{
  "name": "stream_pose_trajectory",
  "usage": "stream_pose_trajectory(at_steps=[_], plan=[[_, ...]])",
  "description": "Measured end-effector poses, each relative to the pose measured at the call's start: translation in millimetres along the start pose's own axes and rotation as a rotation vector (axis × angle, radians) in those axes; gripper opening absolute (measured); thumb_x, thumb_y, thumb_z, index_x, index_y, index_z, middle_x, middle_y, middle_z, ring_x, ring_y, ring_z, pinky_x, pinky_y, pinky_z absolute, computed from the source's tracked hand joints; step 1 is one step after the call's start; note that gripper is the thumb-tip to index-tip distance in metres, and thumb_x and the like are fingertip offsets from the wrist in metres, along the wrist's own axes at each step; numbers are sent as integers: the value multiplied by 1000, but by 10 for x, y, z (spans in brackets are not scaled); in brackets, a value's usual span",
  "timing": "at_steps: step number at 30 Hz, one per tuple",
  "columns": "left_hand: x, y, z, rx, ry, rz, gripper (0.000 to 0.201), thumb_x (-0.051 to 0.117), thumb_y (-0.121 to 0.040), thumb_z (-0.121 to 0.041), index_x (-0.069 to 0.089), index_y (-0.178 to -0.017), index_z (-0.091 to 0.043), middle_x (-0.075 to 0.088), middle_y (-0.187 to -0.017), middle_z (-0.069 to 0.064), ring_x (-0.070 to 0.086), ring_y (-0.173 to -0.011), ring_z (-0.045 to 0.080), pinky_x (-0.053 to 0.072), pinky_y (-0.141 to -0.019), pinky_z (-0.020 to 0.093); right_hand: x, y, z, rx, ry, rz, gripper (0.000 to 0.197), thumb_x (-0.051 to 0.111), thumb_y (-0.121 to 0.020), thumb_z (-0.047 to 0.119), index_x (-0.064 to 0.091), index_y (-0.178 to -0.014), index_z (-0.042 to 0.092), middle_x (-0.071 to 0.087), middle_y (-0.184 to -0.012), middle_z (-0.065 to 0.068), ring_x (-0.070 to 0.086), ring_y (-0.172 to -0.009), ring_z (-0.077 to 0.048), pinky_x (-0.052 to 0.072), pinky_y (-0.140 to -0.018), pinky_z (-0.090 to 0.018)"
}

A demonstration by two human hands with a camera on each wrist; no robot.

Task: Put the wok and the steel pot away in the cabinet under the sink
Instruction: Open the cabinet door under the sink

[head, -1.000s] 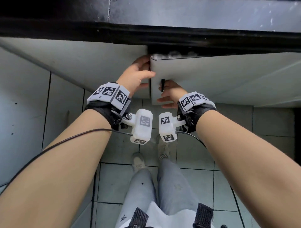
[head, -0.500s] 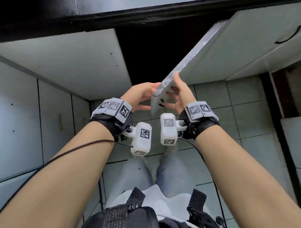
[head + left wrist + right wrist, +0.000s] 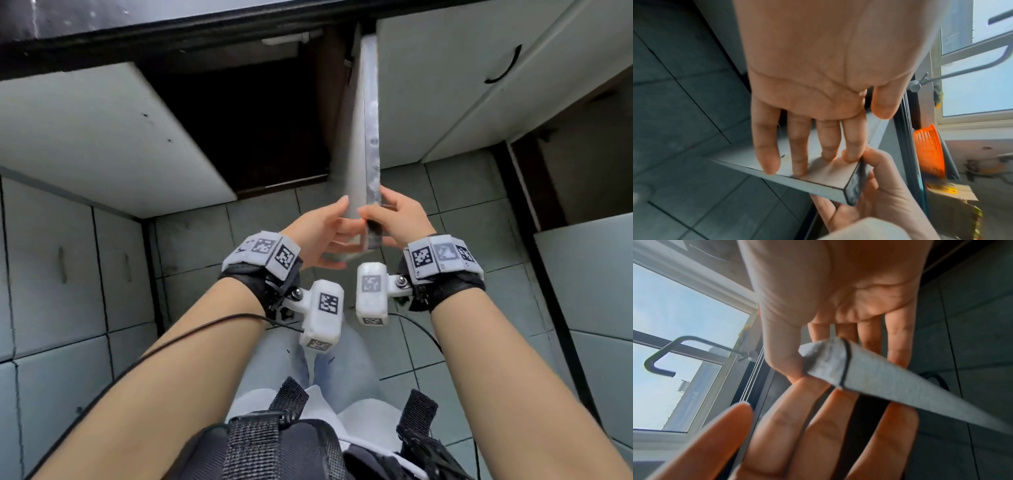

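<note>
The cabinet door point(image 3: 371, 120) under the sink stands swung out, edge-on to me in the head view. My left hand point(image 3: 337, 236) presses straight fingers point(image 3: 797, 146) flat against the door's inner face point(image 3: 824, 173). My right hand point(image 3: 390, 219) pinches the door's near corner point(image 3: 828, 363), thumb point(image 3: 785, 356) on the edge and fingers behind on the outer side. The cabinet opening point(image 3: 246, 120) is dark and I cannot make out anything inside. Neither the wok nor the steel pot shows in any view.
A closed white door point(image 3: 102, 137) flanks the opening on the left. Another door with a black curved handle point(image 3: 503, 65) is on the right. Grey floor tiles point(image 3: 462, 212) lie below. My legs are close under the door. An orange basket point(image 3: 929, 151) sits off to the side.
The door has swung from shut to fully out toward me. Both hands travelled with its free edge, and the dark opening has widened.
</note>
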State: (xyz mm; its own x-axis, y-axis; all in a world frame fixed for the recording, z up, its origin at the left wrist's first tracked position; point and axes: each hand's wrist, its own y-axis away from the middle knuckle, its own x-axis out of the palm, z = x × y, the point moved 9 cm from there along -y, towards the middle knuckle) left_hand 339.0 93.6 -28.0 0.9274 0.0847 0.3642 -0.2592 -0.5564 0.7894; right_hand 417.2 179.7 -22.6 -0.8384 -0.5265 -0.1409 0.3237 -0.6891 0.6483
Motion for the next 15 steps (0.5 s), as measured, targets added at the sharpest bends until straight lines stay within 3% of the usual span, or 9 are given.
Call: stream_pose_trajectory(at_steps=[3, 5, 7, 10, 15], plan=[[466, -244, -218, 79, 26, -50, 61, 24, -95, -52, 53, -131, -12, 54, -131, 0, 55, -111, 19, 41, -99, 38, -605, 52, 51, -105, 213, -124, 27, 59, -82, 20, 69, -106, 27, 70, -85, -3, 63, -69, -4, 54, -74, -24], [679, -378, -392, 159, 96, -107, 54, 31, -95, -47, 48, -136, -15, 51, -134, -3, 54, -108, 16, 48, -84, 32, -912, 52, 112, -149, 536, -197, 29, 54, -85, 33, 67, -109, 24, 70, -92, -8, 61, -84, -20, 48, -81, -32], [829, -469, -543, 229, 150, -148, 50, 36, -95, -42, 43, -140, -22, 46, -141, -8, 53, -108, 14, 49, -75, 27, -1133, 41, 161, -145, 735, -243, 34, 46, -90, 35, 60, -117, 20, 69, -103, -12, 59, -99, -32, 42, -80, -33], [998, -575, -664, 249, 149, -128, 48, 39, -94, -42, 47, -138, -24, 44, -146, -11, 54, -110, 13, 50, -76, 28, -1322, -33, 184, -117, 786, -256, 38, 42, -91, 35, 54, -124, 22, 67, -113, -13, 57, -108, -35, 40, -81, -34], [964, -557, -749, 223, 125, -97, 49, 38, -94, -45, 45, -139, -26, 53, -132, -13, 57, -108, 15, 48, -78, 29, -1303, -84, 213, -100, 774, -182, 37, 47, -88, 31, 55, -124, 24, 67, -117, -9, 58, -110, -32, 44, -90, -36]])
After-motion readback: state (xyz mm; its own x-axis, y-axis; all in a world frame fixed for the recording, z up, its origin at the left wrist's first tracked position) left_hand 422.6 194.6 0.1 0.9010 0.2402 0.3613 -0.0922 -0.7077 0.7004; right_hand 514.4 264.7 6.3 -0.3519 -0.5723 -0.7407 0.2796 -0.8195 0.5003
